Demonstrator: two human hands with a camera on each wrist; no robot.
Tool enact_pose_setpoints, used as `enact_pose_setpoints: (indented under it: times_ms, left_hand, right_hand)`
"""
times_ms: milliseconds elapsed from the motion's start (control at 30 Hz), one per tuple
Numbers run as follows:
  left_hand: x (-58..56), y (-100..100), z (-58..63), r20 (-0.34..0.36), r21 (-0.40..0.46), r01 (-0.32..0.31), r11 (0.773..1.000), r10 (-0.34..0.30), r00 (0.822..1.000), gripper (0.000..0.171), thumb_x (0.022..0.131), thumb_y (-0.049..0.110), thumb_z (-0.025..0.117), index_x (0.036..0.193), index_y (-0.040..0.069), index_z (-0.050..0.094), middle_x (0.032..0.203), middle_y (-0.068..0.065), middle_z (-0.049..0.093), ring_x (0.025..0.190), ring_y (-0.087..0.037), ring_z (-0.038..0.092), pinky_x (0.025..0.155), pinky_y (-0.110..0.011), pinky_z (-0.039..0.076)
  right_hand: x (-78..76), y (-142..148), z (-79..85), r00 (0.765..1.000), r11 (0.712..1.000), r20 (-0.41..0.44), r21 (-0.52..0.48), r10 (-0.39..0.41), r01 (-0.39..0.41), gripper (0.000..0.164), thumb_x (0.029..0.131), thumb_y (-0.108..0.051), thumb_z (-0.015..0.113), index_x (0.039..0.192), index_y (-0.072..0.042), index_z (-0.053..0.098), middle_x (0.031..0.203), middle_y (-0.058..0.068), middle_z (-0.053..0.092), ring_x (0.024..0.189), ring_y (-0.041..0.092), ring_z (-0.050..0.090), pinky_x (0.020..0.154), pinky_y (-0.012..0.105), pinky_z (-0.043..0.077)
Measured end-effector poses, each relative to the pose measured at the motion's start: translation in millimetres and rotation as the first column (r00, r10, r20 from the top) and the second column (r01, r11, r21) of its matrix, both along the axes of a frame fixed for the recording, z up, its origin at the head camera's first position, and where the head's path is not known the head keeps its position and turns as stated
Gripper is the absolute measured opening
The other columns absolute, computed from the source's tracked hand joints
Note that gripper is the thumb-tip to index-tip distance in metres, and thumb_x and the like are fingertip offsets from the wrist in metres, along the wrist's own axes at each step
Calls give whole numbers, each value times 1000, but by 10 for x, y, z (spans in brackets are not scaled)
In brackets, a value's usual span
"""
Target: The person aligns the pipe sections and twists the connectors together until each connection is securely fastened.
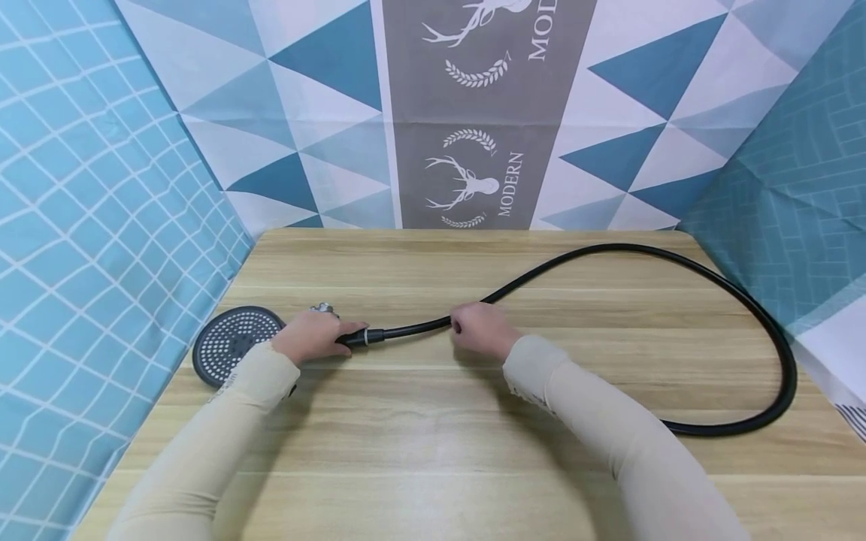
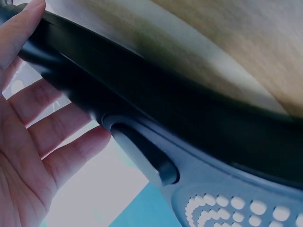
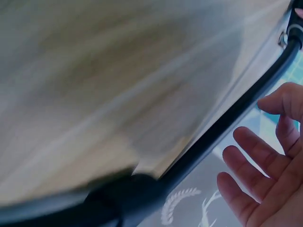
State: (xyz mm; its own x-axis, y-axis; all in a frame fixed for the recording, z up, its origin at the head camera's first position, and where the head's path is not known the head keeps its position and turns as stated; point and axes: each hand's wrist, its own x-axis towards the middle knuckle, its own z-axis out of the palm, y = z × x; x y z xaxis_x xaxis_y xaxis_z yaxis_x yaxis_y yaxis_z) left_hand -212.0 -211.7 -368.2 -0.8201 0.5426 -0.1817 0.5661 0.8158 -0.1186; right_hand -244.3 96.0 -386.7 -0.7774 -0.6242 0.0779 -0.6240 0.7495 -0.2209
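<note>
A dark shower head point(image 1: 230, 342) lies at the left of the table, its round spray face with pale nozzles turned up. My left hand point(image 1: 313, 336) grips its handle point(image 2: 94, 71); in the left wrist view the thumb lies over one side and the fingertips touch the other. From the handle's end a black hose point(image 1: 414, 328) runs to the right. My right hand point(image 1: 483, 329) is at the hose, and in the right wrist view its loosely bent fingers point(image 3: 258, 151) stand apart from it. A thicker, blurred dark piece point(image 3: 128, 196) crosses the lower left there.
The hose loops point(image 1: 778, 353) round the table's right side and passes behind my right sleeve point(image 1: 595, 406). A small shiny metal piece point(image 1: 325, 308) is just beyond my left hand. Patterned sheets point(image 1: 325, 90) enclose the wooden table point(image 1: 406, 451) at back and sides.
</note>
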Motion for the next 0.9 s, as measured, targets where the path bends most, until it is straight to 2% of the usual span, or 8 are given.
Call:
enact_pose_setpoints:
  times_ms: [233,433,633,733,800,900]
  left_hand:
    - [-35,-17,-1,46,20,-17,1000,16,999,58,84,37,72,135,16,56,66,-3,61,56,-13,45,53,-31,45]
    - [-49,-26,24,55,26,-41,999,40,998,59,83,37,73,135,16,56,64,-4,59,57,-15,46,51,-32,43]
    - [-69,-56,25,65,37,-48,998,45,997,59,83,38,73,136,18,56,67,-5,61,59,-15,48,54,-34,46]
    - [-95,-90,24,86,61,-63,996,57,995,57,84,39,72,135,18,57,73,-6,62,62,-16,50,58,-37,47]
    - [-124,-120,26,101,95,-72,993,62,993,54,86,39,70,133,16,58,84,-10,66,70,-19,56,65,-40,50]
    - [-174,-169,52,110,163,-126,979,109,988,50,90,38,65,132,11,59,101,-16,68,84,-26,64,77,-46,51]
  right_hand:
    - [-57,326,58,998,999,42,3,-36,36,9,78,-8,64,71,-11,59,65,-3,55,59,13,48,54,29,42]
    - [-39,589,83,996,997,51,24,-78,77,17,80,-10,64,67,-14,54,61,-5,49,55,11,44,51,27,37]
    - [-7,735,68,992,994,81,63,-98,93,19,80,-12,64,67,-14,50,59,-5,47,54,12,42,51,27,34]
    - [2,778,57,988,989,92,90,-122,114,17,78,-12,63,67,-14,50,59,-5,46,55,13,43,51,28,34]
    - [8,794,55,987,987,92,102,-135,125,16,78,-11,61,67,-15,50,59,-5,46,55,13,43,50,28,34]
    - [20,804,68,985,985,94,114,-143,132,17,78,-11,61,66,-15,49,59,-4,45,55,13,42,49,29,33]
